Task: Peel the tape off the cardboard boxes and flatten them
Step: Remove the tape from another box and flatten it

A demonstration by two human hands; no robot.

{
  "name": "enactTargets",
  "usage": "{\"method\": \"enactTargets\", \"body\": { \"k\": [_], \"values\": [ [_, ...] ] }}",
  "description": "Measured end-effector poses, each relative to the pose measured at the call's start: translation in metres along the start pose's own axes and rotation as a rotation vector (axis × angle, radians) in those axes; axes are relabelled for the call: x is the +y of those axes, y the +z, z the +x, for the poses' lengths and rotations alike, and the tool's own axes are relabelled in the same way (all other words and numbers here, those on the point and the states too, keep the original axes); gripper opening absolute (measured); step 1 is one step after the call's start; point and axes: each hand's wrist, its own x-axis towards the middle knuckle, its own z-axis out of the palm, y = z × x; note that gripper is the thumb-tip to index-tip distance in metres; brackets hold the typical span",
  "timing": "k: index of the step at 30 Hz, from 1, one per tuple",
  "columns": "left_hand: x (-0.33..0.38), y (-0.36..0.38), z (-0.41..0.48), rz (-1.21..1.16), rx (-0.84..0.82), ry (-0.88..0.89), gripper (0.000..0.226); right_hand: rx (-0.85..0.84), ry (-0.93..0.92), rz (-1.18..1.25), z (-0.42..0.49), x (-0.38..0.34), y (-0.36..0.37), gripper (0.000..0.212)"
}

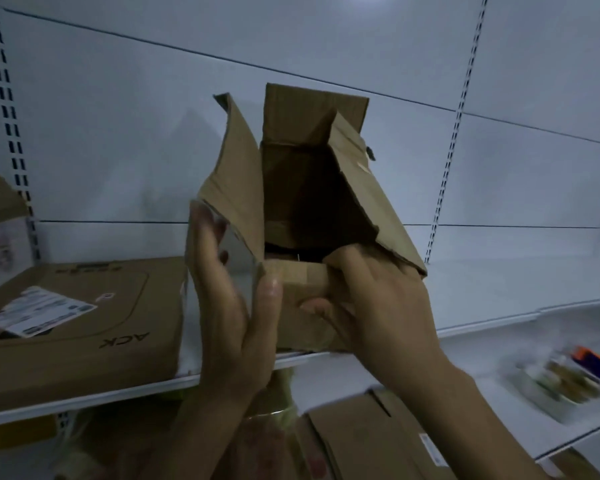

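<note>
The white shelf (482, 289) bears a flat labelled cardboard box (84, 327) at left; the lower shelf (478, 355) holds a tray (565, 389).

My left hand (229, 299) stands upright, fingers straight, palm flat against the cardboard box (239, 174), thumb along its corner. My right hand (378, 306) grips its near rim, fingers curled inside, thumb pressing outside. Both forearms reach up.

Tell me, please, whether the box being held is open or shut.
Open. The box has its flaps raised and spread apart, and its dark inside shows.
</note>
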Motion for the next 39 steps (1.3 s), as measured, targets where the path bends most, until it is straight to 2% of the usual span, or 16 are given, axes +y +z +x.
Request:
{"method": "enactTargets", "body": {
  "k": [2,5,8,10,14,16,19,21,25,27,28,30,33,36,38,39],
  "values": [
    [0.007,-0.006,0.02,0.048,-0.002,0.093,0.071,0.005,-0.015,-0.016,-0.008,-0.005,-0.005,0.04],
    [0.012,-0.011,0.03,0.135,0.085,0.06,0.013,0.067,0.09,0.182,-0.012,-0.011,-0.018,0.036],
    [0.015,-0.014,0.017,0.068,0.132,0.028,0.023,0.187,0.36,0.603,-0.007,-0.001,-0.034,0.039],
    [0.019,-0.014,0.009,-0.012,0.147,0.03,0.033,0.065,0.436,0.581,-0.003,0.006,-0.041,0.052],
    [0.024,-0.01,-0.004,-0.046,0.19,0.091,0.032,-0.457,0.227,0.155,0.008,-0.006,-0.036,0.073],
    [0.026,-0.013,-0.005,-0.08,0.168,0.083,0.04,-0.494,0.183,0.108,0.015,-0.005,-0.029,0.085],
    [0.023,-0.017,0.005,-0.074,0.106,0.1,0.052,-0.553,0.252,0.146,0.029,0.007,-0.022,0.106],
    [0.019,-0.017,0.015,-0.046,0.085,0.098,0.065,-0.47,0.29,0.181,0.039,0.015,-0.02,0.105],
    [0.012,-0.014,0.036,0.038,0.158,0.049,0.103,0.049,0.273,0.404,0.058,0.023,-0.027,0.064],
    [0.013,-0.013,0.051,0.278,0.205,0.091,0.109,0.241,0.145,0.363,0.063,0.023,-0.03,0.061],
    [0.014,-0.013,0.059,0.477,0.211,0.186,0.101,0.299,0.077,0.321,0.066,0.022,-0.031,0.058],
    [0.014,-0.011,0.073,0.735,0.115,0.409,0.07,0.363,0.028,0.299,0.072,0.023,-0.031,0.053],
    [0.019,-0.014,0.089,0.667,-0.106,0.515,0.035,0.478,0.069,0.35,0.089,0.034,-0.038,0.052],
    [0.034,-0.022,0.119,0.688,-0.477,0.327,0.071,0.484,-0.05,0.328,0.111,0.043,-0.043,0.054],
    [0.032,-0.026,0.148,0.748,-0.845,0.033,0.088,0.431,-0.206,0.297,0.124,0.037,-0.04,0.059],
    [0.032,-0.027,0.156,0.652,-1.044,-0.125,0.086,0.405,-0.278,0.287,0.128,0.032,-0.037,0.06]
  ]
}}
